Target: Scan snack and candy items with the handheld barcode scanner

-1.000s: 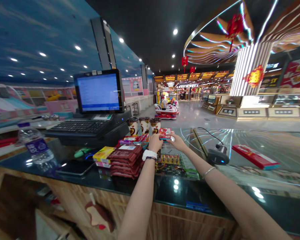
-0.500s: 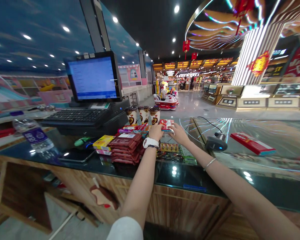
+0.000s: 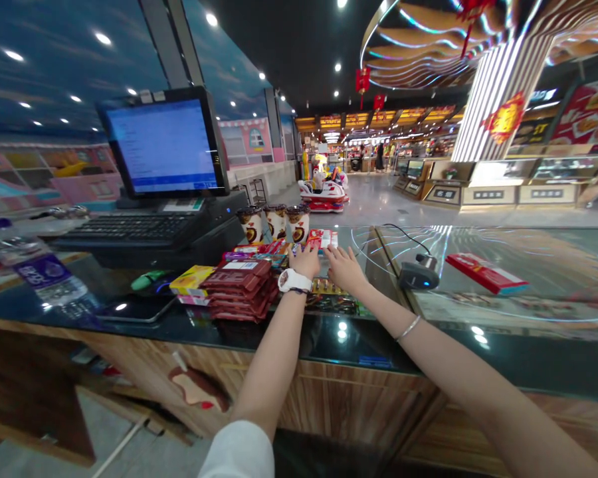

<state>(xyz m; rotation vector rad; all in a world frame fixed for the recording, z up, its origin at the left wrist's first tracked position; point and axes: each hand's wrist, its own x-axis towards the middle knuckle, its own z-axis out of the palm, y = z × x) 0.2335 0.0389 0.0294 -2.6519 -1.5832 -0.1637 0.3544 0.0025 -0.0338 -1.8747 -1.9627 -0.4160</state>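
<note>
In the head view, the step in hand seems to be squaring up a small red-and-white box (image 3: 323,238) on the far part of the bench (image 3: 438,348), just to the right of three lidded cups (image 3: 298,224). The left hand (image 3: 305,260), with a white watch at the wrist, is palm down and open, its fingertips at the box's near edge. The right hand (image 3: 346,271) is also open, fingers spread, its fingertips beside the same edge. Neither closes around the box; whether the fingertips press on it, I cannot tell.

To do this well, light and even pressure from both hands would likely suit best, since a push from one side alone could turn the box. The nearest cup is close to the left fingertips, so small movements look wise there. The left wrist is beside the stack of maroon packets (image 3: 242,289); a raised forearm should avoid dragging it askew. Below the hands lie gold-coloured packs (image 3: 329,286), best cleared by lifted palms. The scanner (image 3: 419,272) is well apart on the right and needs little attention.
</note>
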